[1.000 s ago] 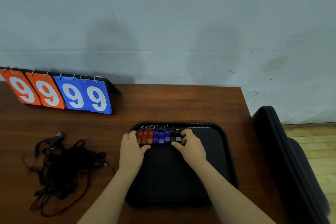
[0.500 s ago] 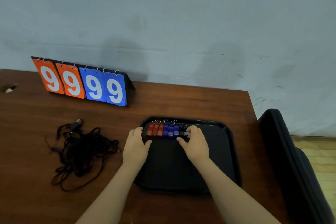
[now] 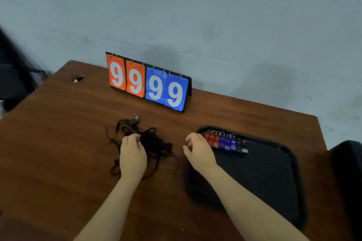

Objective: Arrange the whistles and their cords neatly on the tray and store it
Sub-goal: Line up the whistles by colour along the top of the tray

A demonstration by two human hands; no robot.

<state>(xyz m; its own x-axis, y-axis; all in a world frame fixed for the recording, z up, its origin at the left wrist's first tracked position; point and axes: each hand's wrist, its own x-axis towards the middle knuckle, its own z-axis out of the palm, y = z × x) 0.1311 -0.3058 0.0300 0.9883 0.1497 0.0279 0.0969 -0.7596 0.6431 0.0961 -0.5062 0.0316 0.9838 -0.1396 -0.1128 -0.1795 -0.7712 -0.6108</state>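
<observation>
A row of red, blue and black whistles (image 3: pixel 225 143) with metal rings lies along the far left edge of the black tray (image 3: pixel 270 174). A tangled heap of black cords (image 3: pixel 154 143) lies on the brown table to the tray's left, with one dark whistle (image 3: pixel 134 120) at its far end. My left hand (image 3: pixel 132 154) rests on the cords, fingers curled down into the tangle. My right hand (image 3: pixel 198 151) hovers over the tray's left rim, just left of the red whistles, fingers loosely curled and holding nothing.
A flip scoreboard (image 3: pixel 147 82) reading 9999 stands at the back of the table (image 3: pixel 58 152) near the wall. A black case (image 3: pixel 346 172) sits off the table's right edge. A cable hole (image 3: pixel 78 79) is at the far left corner.
Both hands left the whistle row. My left hand moved left onto the cord heap; my right hand drew back to the tray's left rim. The camera turned left.
</observation>
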